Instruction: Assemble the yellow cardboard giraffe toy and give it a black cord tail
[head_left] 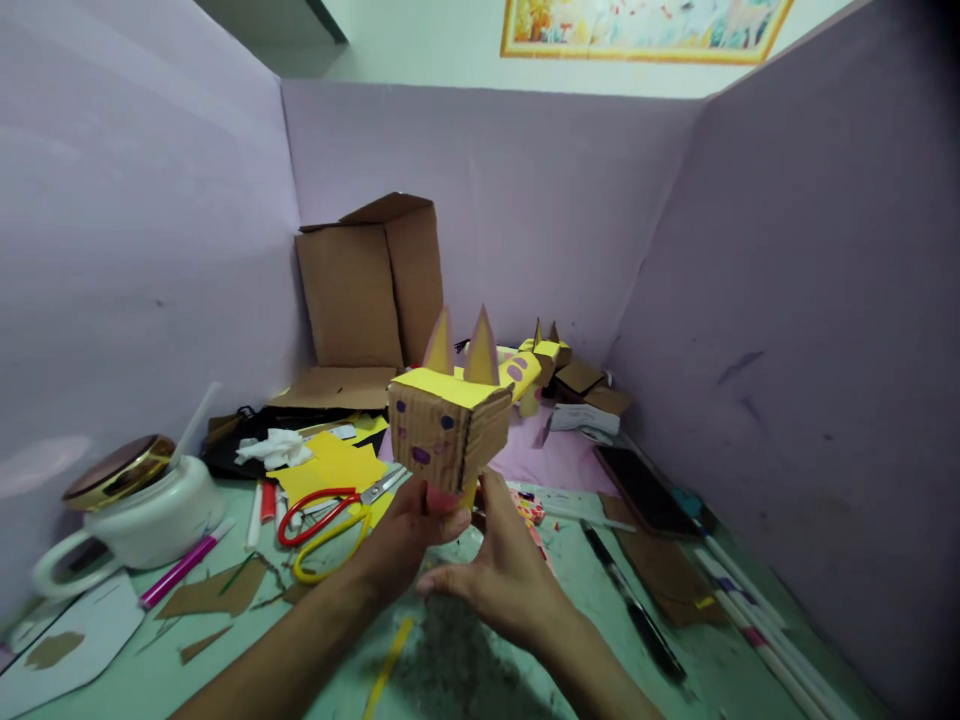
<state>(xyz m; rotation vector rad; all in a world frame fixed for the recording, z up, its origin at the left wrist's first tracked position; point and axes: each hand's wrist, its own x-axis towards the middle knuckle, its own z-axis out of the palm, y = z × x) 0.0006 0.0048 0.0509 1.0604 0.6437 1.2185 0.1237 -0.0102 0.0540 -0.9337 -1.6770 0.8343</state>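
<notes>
Both clamped under cardboard head (448,425): left hand (409,535) at 7 o'clock, right hand (504,570) at 5. Scissors (334,510) at 9, apart.

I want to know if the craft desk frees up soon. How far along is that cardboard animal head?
Done, by the look of it: the cardboard head has a yellow top, two pointed ears and purple marks on its front. In hand: the left hand and right hand hold it up from below. A similar finished figure lies behind. Left: scissors, markers and scraps lie about the table.
</notes>
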